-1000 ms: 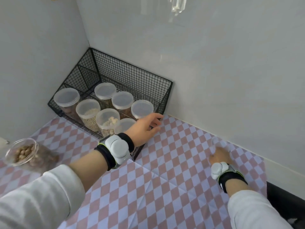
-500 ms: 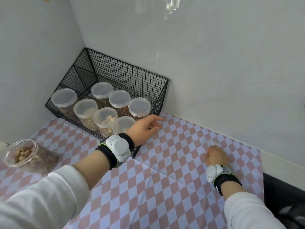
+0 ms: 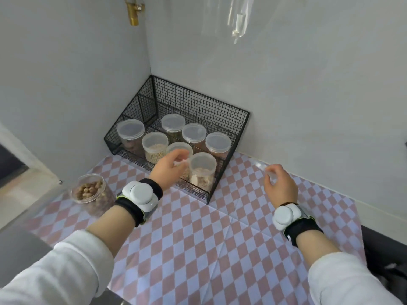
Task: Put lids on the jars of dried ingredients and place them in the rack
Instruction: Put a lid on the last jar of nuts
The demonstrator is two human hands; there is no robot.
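Currently seven lidded jars (image 3: 130,130) sit in the wire rack (image 3: 220,111); open nut jar (image 3: 89,192) stands on the checked mat (image 3: 198,238) left of it. Left hand (image 3: 168,167) half-curled, empty, at front row. Right hand (image 3: 280,183) pinches a clear lid (image 3: 272,176).

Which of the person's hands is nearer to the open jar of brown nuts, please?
Left. The left hand hovers just up and right of the open jar; the right hand is far across the checkered mat.
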